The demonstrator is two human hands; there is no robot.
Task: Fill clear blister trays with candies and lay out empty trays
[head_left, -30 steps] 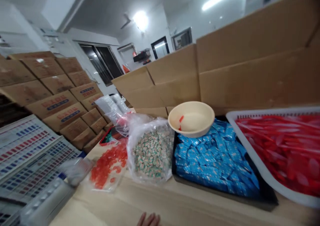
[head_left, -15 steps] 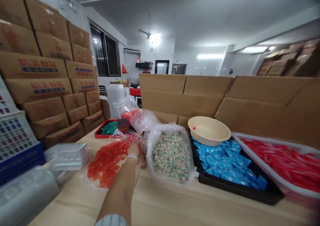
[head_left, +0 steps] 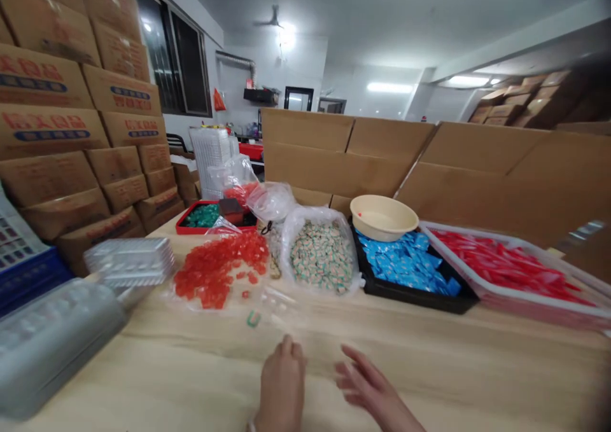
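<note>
My left hand [head_left: 283, 381] is over the near part of the wooden table, back upward, its fingers drawn together. Whatever may be inside them is hidden. My right hand [head_left: 375, 387] is beside it, fingers apart, with nothing visible in it. Just beyond my left hand lies a clear plastic tray [head_left: 281, 306]. Near that tray are a small green-edged packet [head_left: 253, 319] and a single red piece [head_left: 245, 294]. Farther left spreads a pile of red wrapped pieces [head_left: 203, 271] on plastic. A clear bag [head_left: 287, 268] holds many beige-and-green packets [head_left: 322, 257].
Blue packets [head_left: 398, 263] fill a black tray [head_left: 422, 298], with a cream basin [head_left: 384, 219] on it. At right, a white crate [head_left: 520, 305] holds red sticks [head_left: 506, 263]. Stacked clear trays [head_left: 131, 261] stand left. Cardboard [head_left: 329, 165] borders the far side.
My left hand has drawn back from the red pile toward me. My right hand has come into view. The camera view has tilted down, and the clear tray now shows.
</note>
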